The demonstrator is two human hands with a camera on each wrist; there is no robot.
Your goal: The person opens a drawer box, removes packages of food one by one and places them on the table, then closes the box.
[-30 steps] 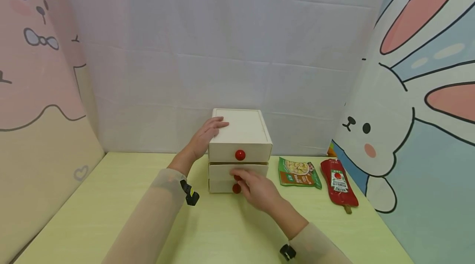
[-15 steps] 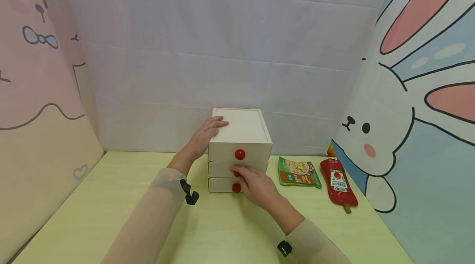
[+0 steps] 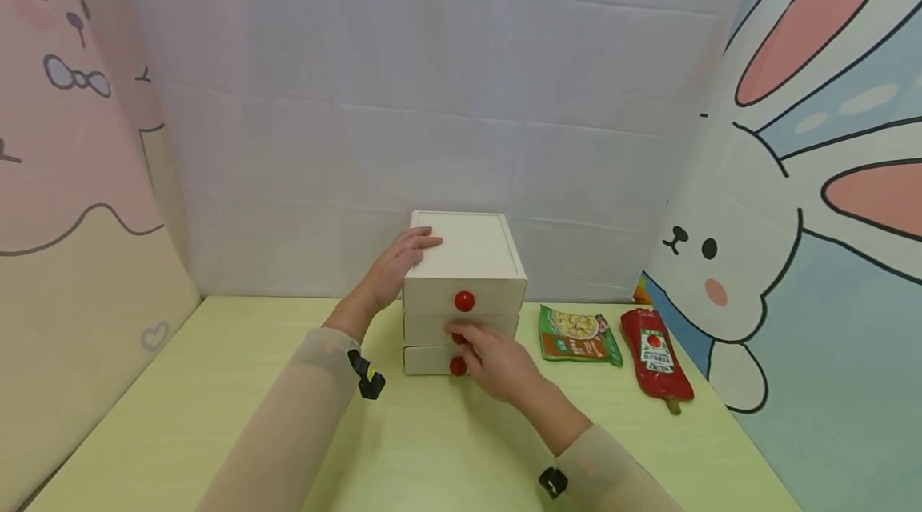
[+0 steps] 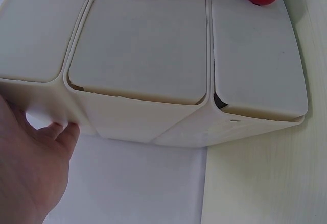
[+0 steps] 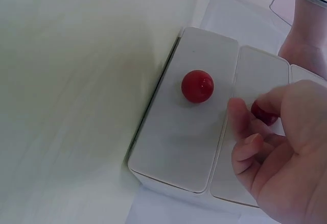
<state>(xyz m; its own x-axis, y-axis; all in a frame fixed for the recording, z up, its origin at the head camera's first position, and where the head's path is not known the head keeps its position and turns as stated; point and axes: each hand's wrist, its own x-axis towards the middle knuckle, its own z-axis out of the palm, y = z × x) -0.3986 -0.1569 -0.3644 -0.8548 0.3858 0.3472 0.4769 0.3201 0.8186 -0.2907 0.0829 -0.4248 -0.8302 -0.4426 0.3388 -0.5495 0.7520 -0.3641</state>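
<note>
A white three-drawer box (image 3: 471,244) with a round red knob on each drawer stands at the middle back of the table. My left hand (image 3: 392,266) lies along its upper left edge, fingers stretched over the top; the left wrist view has this hand (image 4: 36,168) against the box's side. My right hand (image 3: 500,364) pinches the middle drawer's red knob (image 5: 263,114) between thumb and fingers. That middle drawer (image 4: 143,40) sits level with the others. Above it is the top knob (image 3: 464,301), below it the bottom knob (image 5: 197,86), both untouched.
To the right of the box lies a green and orange food packet (image 3: 579,334). Beside it is a red Heinz ketchup pouch (image 3: 655,356), cap toward me. A white cloth (image 3: 432,96) hangs behind, and printed cartoon panels stand at both sides.
The middle drawer has slid inward, from sticking out a little to level with the front, my right hand on its knob. My left hand has stayed on the box.
</note>
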